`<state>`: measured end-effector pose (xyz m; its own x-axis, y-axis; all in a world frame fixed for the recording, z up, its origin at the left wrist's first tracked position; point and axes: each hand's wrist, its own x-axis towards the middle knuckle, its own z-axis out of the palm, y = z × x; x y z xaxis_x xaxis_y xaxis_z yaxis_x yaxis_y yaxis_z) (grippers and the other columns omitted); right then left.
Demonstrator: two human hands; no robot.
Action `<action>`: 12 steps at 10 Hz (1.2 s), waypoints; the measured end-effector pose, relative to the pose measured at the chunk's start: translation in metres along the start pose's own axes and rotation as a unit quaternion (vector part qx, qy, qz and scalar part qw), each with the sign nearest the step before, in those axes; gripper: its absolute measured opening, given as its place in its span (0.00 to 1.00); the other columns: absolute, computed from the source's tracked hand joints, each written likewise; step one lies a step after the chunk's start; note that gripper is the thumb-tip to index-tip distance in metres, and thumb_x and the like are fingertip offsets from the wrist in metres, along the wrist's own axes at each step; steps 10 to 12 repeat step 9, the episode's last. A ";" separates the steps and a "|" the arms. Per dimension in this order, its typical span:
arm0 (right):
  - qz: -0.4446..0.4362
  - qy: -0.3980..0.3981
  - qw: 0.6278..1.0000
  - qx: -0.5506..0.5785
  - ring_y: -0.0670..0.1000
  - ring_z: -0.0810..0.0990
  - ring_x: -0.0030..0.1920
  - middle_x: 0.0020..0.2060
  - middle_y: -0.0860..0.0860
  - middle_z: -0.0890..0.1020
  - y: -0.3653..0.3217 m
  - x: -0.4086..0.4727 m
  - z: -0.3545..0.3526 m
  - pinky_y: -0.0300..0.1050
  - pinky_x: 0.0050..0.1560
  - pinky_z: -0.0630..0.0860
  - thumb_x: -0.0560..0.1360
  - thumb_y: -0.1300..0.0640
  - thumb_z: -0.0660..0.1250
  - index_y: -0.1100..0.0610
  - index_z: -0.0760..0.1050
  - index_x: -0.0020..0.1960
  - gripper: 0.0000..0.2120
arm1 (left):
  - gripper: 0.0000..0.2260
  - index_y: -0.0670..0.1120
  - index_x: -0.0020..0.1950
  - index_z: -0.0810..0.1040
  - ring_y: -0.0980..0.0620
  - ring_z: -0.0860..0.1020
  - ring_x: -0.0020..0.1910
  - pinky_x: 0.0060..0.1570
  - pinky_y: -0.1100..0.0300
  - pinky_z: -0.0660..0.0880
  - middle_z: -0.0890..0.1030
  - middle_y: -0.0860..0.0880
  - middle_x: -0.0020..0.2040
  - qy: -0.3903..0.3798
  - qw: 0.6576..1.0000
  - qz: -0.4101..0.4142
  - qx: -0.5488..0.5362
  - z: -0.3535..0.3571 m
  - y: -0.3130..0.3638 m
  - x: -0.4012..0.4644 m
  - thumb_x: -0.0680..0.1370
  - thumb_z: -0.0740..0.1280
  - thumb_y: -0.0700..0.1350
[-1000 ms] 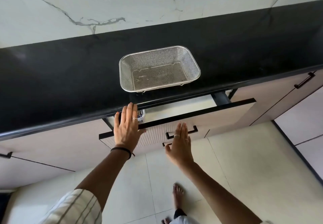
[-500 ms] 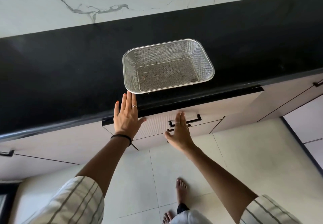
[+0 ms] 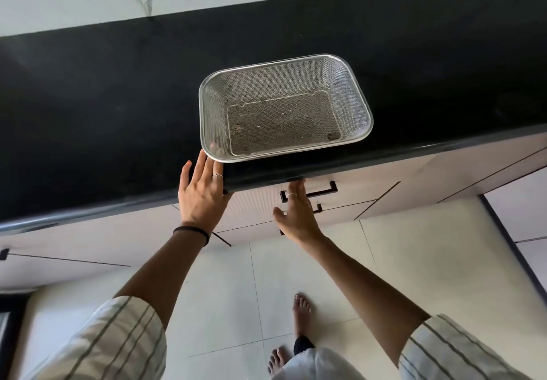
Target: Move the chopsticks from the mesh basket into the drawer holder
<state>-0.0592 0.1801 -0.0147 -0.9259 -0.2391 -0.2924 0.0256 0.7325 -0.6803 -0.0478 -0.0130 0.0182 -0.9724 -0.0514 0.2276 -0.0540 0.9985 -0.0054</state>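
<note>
The black tabletop (image 3: 88, 119) crosses the frame's middle, carrying the mesh basket (image 3: 284, 107) at centre, near the front edge. The basket looks empty; no chopsticks show, presumably already behind the shut drawer (image 3: 340, 199) below. Chopsticks would be light, stiff and smooth, best pinched mid-length as a bundle. Left hand (image 3: 202, 193) and right hand (image 3: 296, 213) spread flat, fingers wide, holding nothing.
</note>
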 end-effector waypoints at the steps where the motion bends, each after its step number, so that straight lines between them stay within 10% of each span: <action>1: -0.005 0.014 1.000 -0.011 0.56 0.44 0.78 0.77 0.61 0.46 -0.002 0.007 0.001 0.51 0.76 0.52 0.76 0.58 0.62 0.65 0.46 0.76 0.36 | 0.38 0.40 0.72 0.68 0.43 0.69 0.71 0.67 0.43 0.65 0.71 0.42 0.71 0.022 1.000 0.010 0.013 0.002 -0.002 0.004 0.64 0.78 0.42; 6: -0.020 -0.042 0.998 -0.051 0.57 0.59 0.75 0.78 0.55 0.43 0.015 -0.002 -0.014 0.54 0.72 0.62 0.76 0.59 0.61 0.58 0.40 0.78 0.39 | 0.39 0.41 0.76 0.62 0.43 0.60 0.75 0.71 0.41 0.58 0.61 0.43 0.77 -0.054 0.998 -0.022 0.025 -0.010 0.008 -0.001 0.68 0.75 0.42; 9: -0.086 0.019 0.996 -0.034 0.55 0.79 0.56 0.62 0.57 0.77 0.016 -0.037 -0.030 0.45 0.57 0.74 0.76 0.67 0.57 0.52 0.56 0.76 0.30 | 0.46 0.44 0.79 0.41 0.45 0.45 0.78 0.75 0.46 0.51 0.44 0.47 0.80 -0.184 0.981 -0.067 0.008 -0.038 0.029 -0.011 0.74 0.71 0.52; 12: -0.086 0.019 0.996 -0.034 0.55 0.79 0.56 0.62 0.57 0.77 0.016 -0.037 -0.030 0.45 0.57 0.74 0.76 0.67 0.57 0.52 0.56 0.76 0.30 | 0.46 0.44 0.79 0.41 0.45 0.45 0.78 0.75 0.46 0.51 0.44 0.47 0.80 -0.184 0.981 -0.067 0.008 -0.038 0.029 -0.011 0.74 0.71 0.52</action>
